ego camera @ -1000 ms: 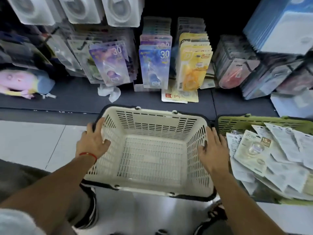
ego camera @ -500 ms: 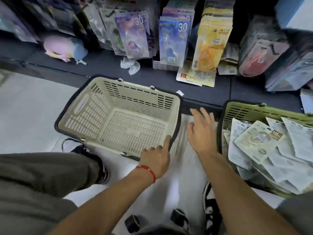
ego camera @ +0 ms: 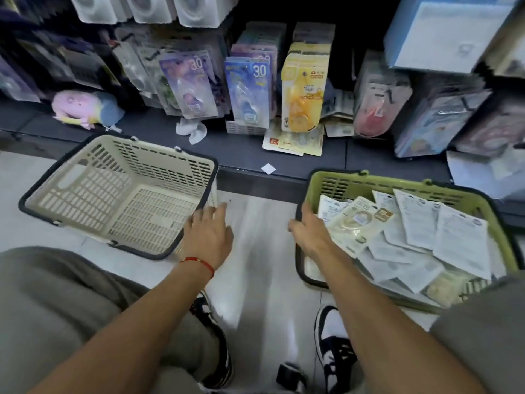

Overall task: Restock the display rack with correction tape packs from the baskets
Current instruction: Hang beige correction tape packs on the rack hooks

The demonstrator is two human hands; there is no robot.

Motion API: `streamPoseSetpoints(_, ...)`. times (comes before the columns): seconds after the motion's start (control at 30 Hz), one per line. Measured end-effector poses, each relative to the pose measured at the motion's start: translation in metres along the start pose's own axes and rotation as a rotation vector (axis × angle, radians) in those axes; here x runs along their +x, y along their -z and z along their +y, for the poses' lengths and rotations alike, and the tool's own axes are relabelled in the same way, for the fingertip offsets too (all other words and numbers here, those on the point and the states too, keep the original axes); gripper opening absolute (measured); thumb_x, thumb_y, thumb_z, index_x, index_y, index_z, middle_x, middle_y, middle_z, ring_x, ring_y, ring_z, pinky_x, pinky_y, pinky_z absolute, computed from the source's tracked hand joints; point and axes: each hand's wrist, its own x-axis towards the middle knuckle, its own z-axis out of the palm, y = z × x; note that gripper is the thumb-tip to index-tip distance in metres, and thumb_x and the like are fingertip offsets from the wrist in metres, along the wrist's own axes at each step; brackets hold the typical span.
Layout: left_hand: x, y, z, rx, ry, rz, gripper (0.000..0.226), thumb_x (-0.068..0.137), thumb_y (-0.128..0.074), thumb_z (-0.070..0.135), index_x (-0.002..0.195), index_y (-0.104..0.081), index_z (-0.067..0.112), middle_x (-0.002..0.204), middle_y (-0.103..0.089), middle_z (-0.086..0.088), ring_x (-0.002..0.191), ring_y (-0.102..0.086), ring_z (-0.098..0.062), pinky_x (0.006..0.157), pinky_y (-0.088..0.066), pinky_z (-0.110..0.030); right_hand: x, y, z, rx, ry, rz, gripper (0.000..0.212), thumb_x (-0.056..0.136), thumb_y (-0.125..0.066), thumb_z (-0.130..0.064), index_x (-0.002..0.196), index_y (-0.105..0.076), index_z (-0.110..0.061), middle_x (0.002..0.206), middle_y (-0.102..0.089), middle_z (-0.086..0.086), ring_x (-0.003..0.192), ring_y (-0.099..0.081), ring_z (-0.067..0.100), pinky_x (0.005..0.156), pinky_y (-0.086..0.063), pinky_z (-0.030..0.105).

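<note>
1. Correction tape packs heaped in green basket on floor, right of empty beige basket.
2. Likely light, stiff-carded, slippery film; best pinched by a card edge.
3. Right hand fingers curled over green rim; left hand spread, released, beside beige basket.
4. Readable: "30" on hanging rack packs; "15" on a basket pack.

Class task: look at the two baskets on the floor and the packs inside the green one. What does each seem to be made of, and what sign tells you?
Beige basket: likely moulded plastic, matt, shown by its slotted walls and darker rim.
Green basket: apparently the same slotted plastic.
Packs: probably printed card with a clear plastic blister, judging by the glossy bubble on the face-up one.
</note>
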Motion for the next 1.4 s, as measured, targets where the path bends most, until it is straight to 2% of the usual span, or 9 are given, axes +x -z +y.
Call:
streamPoseSetpoints(0.23,0.023,-0.021,0.094,-0.814,0.248,-0.236,0.053,0.104,-0.058,0.032,0.149,-0.036,0.012,0.134,-0.065,-0.02,0.12,-0.063,-0.04,0.097,-0.048,-0.039,-0.015,0.054,-0.016,0.155,0.478,0.167,0.04,0.094,-0.058,-0.003,0.121,-0.077,-0.025,0.145,-0.063,-0.004,0.132,-0.053,0.005,0.115,-0.04,0.028)
streamPoseSetpoints(0.4,0.03,-0.038,0.093,-0.834,0.311,-0.196,0.041,0.102,-0.059,0.021,0.142,-0.05,0.014,0.127,-0.068,-0.019,0.108,-0.064,-0.038,0.098,-0.051,-0.045,-0.009,0.155,0.115,-0.114,-0.26,0.763,0.046,0.099,-0.061,-0.021,0.142,-0.057,-0.004,0.152,-0.048,0.022,0.145,-0.038,0.04,0.119,-0.033,0.051)
streamPoseSetpoints(0.5,0.034,-0.043,0.091,-0.856,0.345,-0.13,0.029,0.101,-0.06,0.018,0.13,-0.057,0.012,0.117,-0.069,-0.015,0.096,-0.058,-0.03,0.088,-0.046,-0.04,-0.016,0.157,0.161,0.018,-0.561,0.608,0.064,0.102,-0.054,-0.039,0.153,-0.037,-0.004,0.154,-0.043,0.025,0.141,-0.041,0.046,0.116,-0.036,0.058)
streamPoseSetpoints(0.8,0.056,-0.03,0.069,-0.663,0.504,0.097,0.03,0.106,-0.059,0.033,0.129,-0.065,0.014,0.111,-0.069,-0.025,0.103,-0.065,-0.047,0.08,-0.05,-0.049,-0.03,0.132,0.161,-0.133,-0.285,0.391,0.083,0.097,-0.056,-0.053,0.159,-0.027,-0.005,0.152,-0.043,0.023,0.138,-0.046,0.043,0.111,-0.042,0.049)
streamPoseSetpoints(0.93,0.044,-0.018,0.077,-0.538,0.379,0.108,0.046,0.102,-0.06,0.021,0.145,-0.053,0.009,0.133,-0.06,-0.024,0.113,-0.058,-0.046,0.087,-0.05,-0.054,-0.02,0.104,0.148,-0.47,-0.089,0.291,0.099,0.092,-0.053,-0.071,0.167,-0.008,-0.025,0.175,0.006,0.014,0.16,0.016,0.037,0.121,0.02,0.054)
streamPoseSetpoints(1.03,0.026,-0.005,0.09,-0.333,0.035,0.131,0.068,0.094,-0.069,0.016,0.156,-0.043,0.011,0.162,-0.039,-0.016,0.145,-0.037,-0.04,0.116,-0.037,-0.055,-0.013,0.085,0.145,-0.524,0.042,0.225,0.084,0.101,-0.05,-0.064,0.167,-0.008,-0.035,0.176,0.004,0.004,0.162,0.008,0.031,0.125,0.017,0.052)
streamPoseSetpoints(1.17,0.011,0.008,0.113,-0.575,-0.202,0.138,0.054,0.092,-0.068,0.004,0.144,-0.058,0.013,0.15,-0.054,-0.008,0.141,-0.042,-0.028,0.119,-0.028,-0.029,-0.019,0.092,0.122,-0.258,0.227,0.633,0.041,0.108,-0.053,-0.022,0.147,-0.053,-0.012,0.14,-0.062,0.015,0.13,-0.056,0.035,0.113,-0.043,0.048)
streamPoseSetpoints(1.27,0.003,0.016,0.129,-0.889,-0.156,0.012,0.032,0.096,-0.067,0.008,0.124,-0.069,0.023,0.129,-0.065,0.004,0.123,-0.058,-0.019,0.111,-0.045,-0.032,-0.036,0.091,0.084,0.25,0.238,0.999,0.026,0.111,-0.041,-0.026,0.124,-0.061,-0.017,0.11,-0.069,0.004,0.101,-0.065,0.026,0.085,-0.051,0.036)
streamPoseSetpoints(1.4,-0.001,0.025,0.149,-1.446,0.116,-0.384,0.037,0.096,-0.075,0.033,0.129,-0.065,0.02,0.124,-0.07,0.005,0.11,-0.07,-0.014,0.106,-0.056,-0.042,-0.046,0.067,0.033,1.07,0.141,0.74,0.027,0.106,-0.048,-0.013,0.116,-0.067,-0.027,0.112,-0.075,0.0,0.106,-0.071,0.026,0.091,-0.059,0.045)
